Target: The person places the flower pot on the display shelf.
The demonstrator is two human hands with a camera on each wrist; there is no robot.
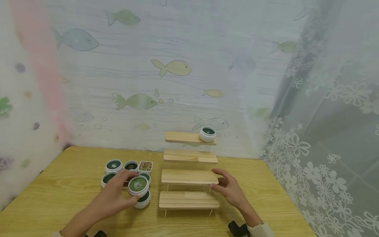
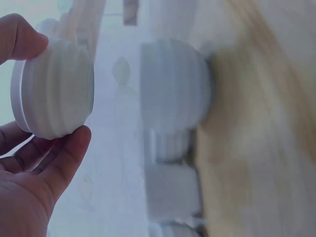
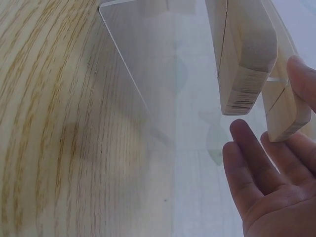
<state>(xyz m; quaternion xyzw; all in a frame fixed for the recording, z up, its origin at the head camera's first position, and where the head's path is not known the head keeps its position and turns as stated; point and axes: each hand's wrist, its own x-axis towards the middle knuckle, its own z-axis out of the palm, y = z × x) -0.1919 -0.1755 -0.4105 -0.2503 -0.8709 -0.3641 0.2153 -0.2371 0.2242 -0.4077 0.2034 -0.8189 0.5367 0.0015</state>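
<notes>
My left hand point(image 1: 113, 194) pinches a small white ribbed pot point(image 2: 57, 89) between thumb and fingers. Its green speckled top point(image 1: 138, 184) faces up, and the pot is held over a group of similar pots. Part of that group is hidden behind the hand. On the right, my right hand point(image 1: 229, 187) holds the end of the second-lowest board point(image 1: 189, 177) of a four-step wooden display stand. Its thumb and fingers lie around the board's end in the right wrist view. One white pot point(image 1: 208, 134) with a dark green top stands at the right of the highest step.
Left of the stand are several white round pots point(image 1: 113, 165) and a square pot point(image 1: 145, 166) with a pebbly brown top. The lowest board point(image 1: 189, 200) sits near the front on clear supports. A curtain printed with fish point(image 1: 177, 67) hangs behind the wooden table point(image 1: 74, 171).
</notes>
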